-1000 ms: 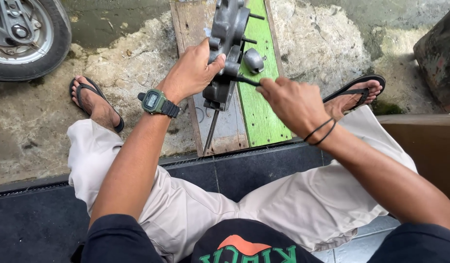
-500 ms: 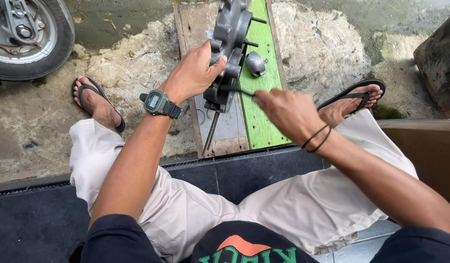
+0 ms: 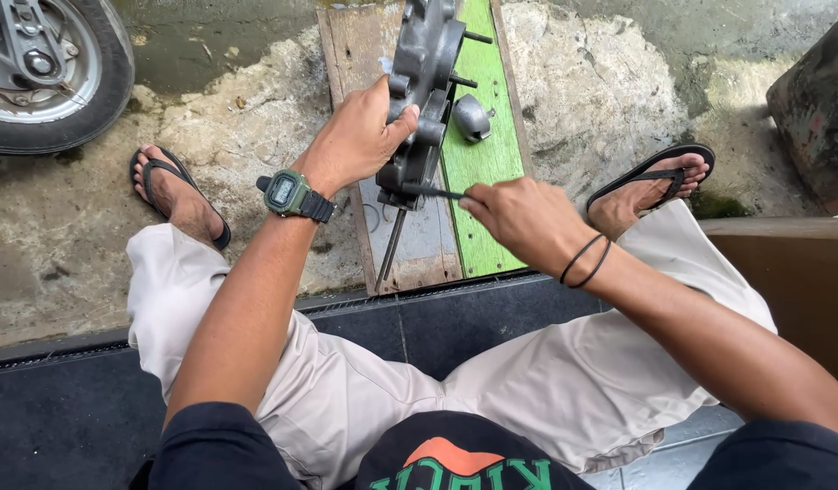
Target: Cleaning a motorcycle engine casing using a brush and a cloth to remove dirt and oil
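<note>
Grey engine casing (image 3: 425, 86) upright in left hand (image 3: 357, 136)'s grip; right hand (image 3: 525, 218) pinches thin black tool (image 3: 430, 191).

Wheel (image 3: 52, 73) blocks left; green plank (image 3: 482, 154) lies open

A chunky green digital wristwatch on a dark strap (image 3: 292, 196) sits mid-frame. Right of it are thin black wrist bands (image 3: 588, 261). Below: light beige trousers (image 3: 528, 381), black flip-flop sandals (image 3: 653, 174), dark short sleeves (image 3: 221, 449).
</note>
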